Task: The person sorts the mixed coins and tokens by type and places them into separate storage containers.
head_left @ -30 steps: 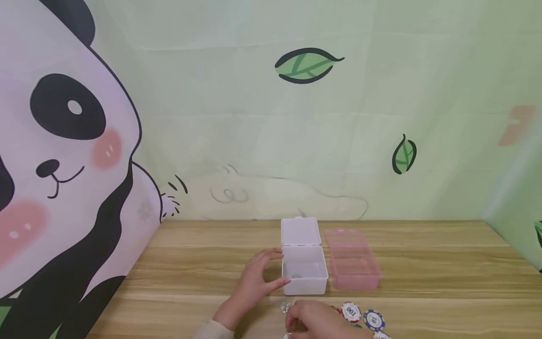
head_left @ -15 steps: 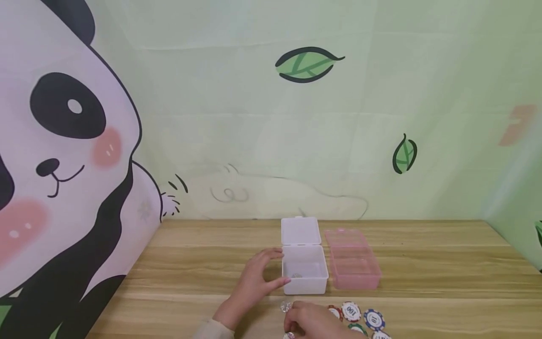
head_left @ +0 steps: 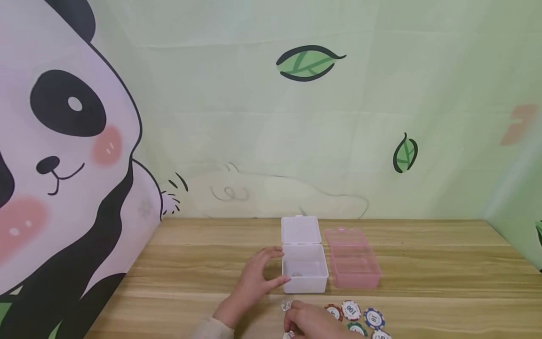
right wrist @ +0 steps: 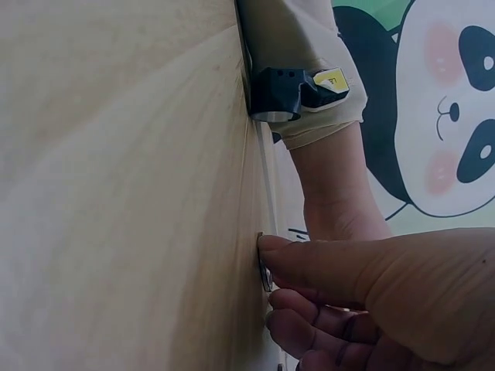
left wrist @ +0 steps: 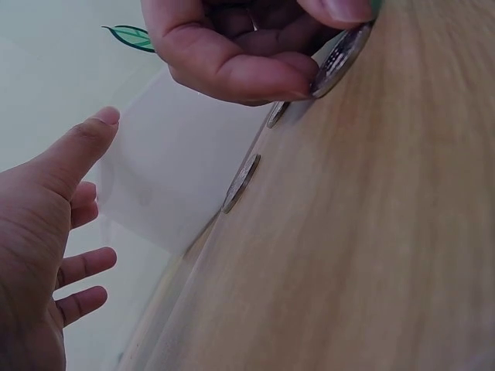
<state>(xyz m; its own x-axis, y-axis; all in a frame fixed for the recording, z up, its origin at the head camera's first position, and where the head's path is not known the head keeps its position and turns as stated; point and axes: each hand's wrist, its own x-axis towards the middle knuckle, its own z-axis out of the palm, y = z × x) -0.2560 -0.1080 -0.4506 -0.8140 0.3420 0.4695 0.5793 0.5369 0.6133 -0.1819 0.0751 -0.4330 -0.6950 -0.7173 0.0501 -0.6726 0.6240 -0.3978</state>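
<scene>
A white open-lidded box (head_left: 306, 285) stands mid-table with one silver coin (head_left: 296, 274) inside. My left hand (head_left: 255, 278) rests at its left side, thumb straight along the front corner and fingers by the rear of the left wall; in the left wrist view the fingers are spread. Nearer to me, my right hand (head_left: 311, 321) pinches a silver coin (left wrist: 341, 62) between thumb and finger, low at the tabletop. Another coin (head_left: 285, 305) lies beyond its fingertips. The left wrist view shows a flat coin (left wrist: 241, 183) close to the box.
To the right of the white box sits a pink translucent box (head_left: 356, 281), its lid open. Several poker chips lie right of my right hand, among them a white-and-red chip (head_left: 351, 310), a blue chip (head_left: 374, 318) and a green chip (head_left: 357, 328), partly covered by that hand.
My right hand has shifted slightly, and more of the red and green chips shows beside it. The left hand and both boxes keep their places.
</scene>
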